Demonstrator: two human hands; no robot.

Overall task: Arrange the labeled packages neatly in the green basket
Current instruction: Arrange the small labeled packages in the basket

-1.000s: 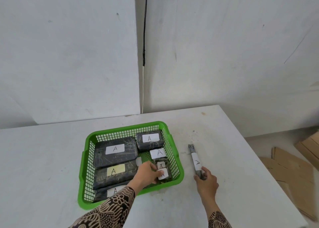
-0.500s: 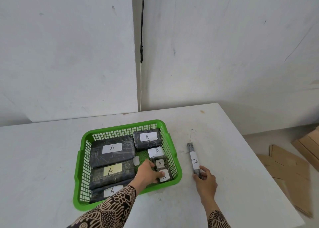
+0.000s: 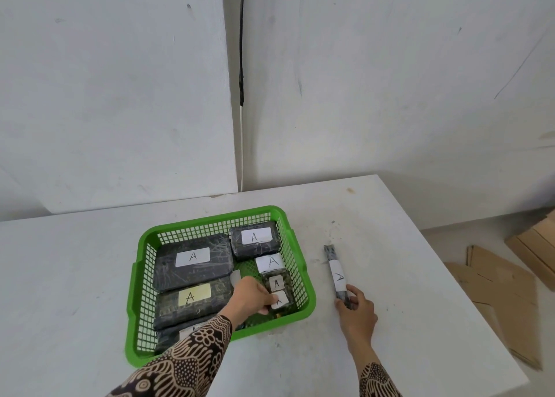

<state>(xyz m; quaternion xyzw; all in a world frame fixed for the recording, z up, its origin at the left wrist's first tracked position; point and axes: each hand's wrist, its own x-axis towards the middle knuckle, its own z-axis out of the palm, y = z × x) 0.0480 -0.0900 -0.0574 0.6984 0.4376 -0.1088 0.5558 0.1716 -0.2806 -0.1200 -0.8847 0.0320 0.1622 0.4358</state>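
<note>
Green basket (image 3: pixel 136 300) on the white worktop (image 3: pixel 60 276), holding dark wrapped packages marked "A": a large package (image 3: pixel 192 261) and a yellow-labelled package (image 3: pixel 192 302) along its left side, smaller ones stacked along its right. Left hand (image 3: pixel 252 299), inside the basket, pinches the small package (image 3: pixel 280 302) at the near right corner; its grip is narrow and closed on that item. Risk: nudging it may tip the neighbouring small packages out of line. Right hand (image 3: pixel 357 309), outside the basket, has its fingers curled on the near end of the long thin package (image 3: pixel 336 269) lying flat on the worktop. Risk: lifted by one end, it may pivot and slip; the remaining free space appears short for its length.
</note>
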